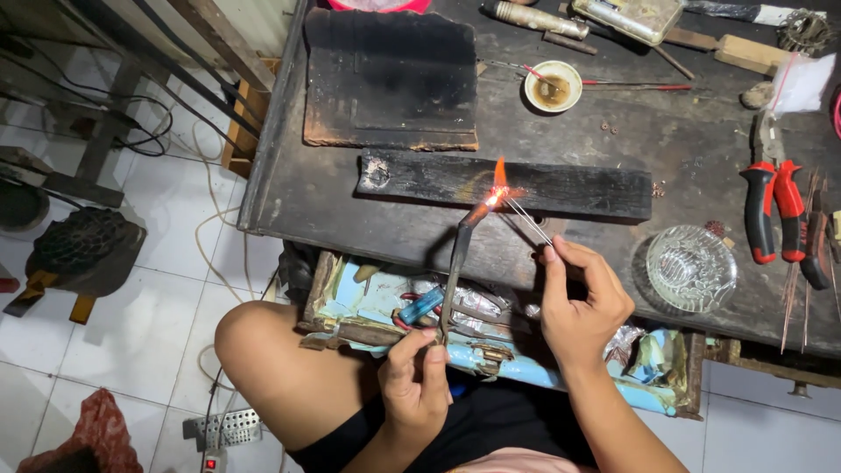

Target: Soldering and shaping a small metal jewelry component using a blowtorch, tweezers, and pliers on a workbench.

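My left hand [416,372] grips the lower end of a thin curved torch pipe [455,263], low over my lap. At its tip burns an orange flame [498,182], against a charred black wooden block [578,188] on the workbench. My right hand [580,302] pinches slim metal tweezers [529,221], whose points reach into the glowing spot by the flame. What the tweezers hold is too small to tell.
A dark worn workbench [289,188] carries a larger charred slab [390,79], a small white bowl [553,87], a clear glass dish [690,268], red-handled pliers [773,210] and scattered tools at the back. An open drawer of scraps [385,302] sits below. Cables cross the white tiled floor [166,289].
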